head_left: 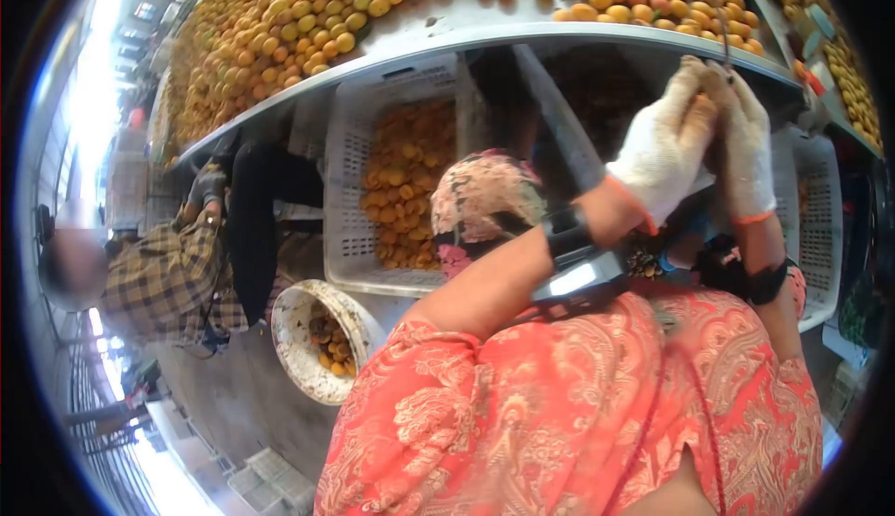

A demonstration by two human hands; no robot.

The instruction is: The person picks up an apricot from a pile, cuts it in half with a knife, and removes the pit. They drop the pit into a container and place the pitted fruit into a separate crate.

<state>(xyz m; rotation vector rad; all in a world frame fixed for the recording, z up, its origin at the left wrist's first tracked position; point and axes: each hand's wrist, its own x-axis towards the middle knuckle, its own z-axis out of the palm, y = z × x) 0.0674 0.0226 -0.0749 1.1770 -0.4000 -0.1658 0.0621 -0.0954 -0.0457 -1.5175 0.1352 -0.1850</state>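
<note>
My left hand [657, 148], in a white glove with an orange cuff, is raised at the front edge of the fruit table [447, 42]. Close beside it, fingertips almost touching, is my right hand [749, 148] in a matching glove. The fingers of both hands are bent together and closed. What lies between them is too small and hidden to name. A thin dark rod or wire [724, 27] rises just above the fingertips. Orange-yellow fruits [643, 1] lie on the table just beyond the hands.
Below the table stands a white crate [340, 236] of halved fruit, with another crate [820, 227] at the right. A dirty white bucket [289, 334] holds more fruit. A co-worker in a checked shirt [158, 278] is at the left. More fruit [270, 27] covers the table's left.
</note>
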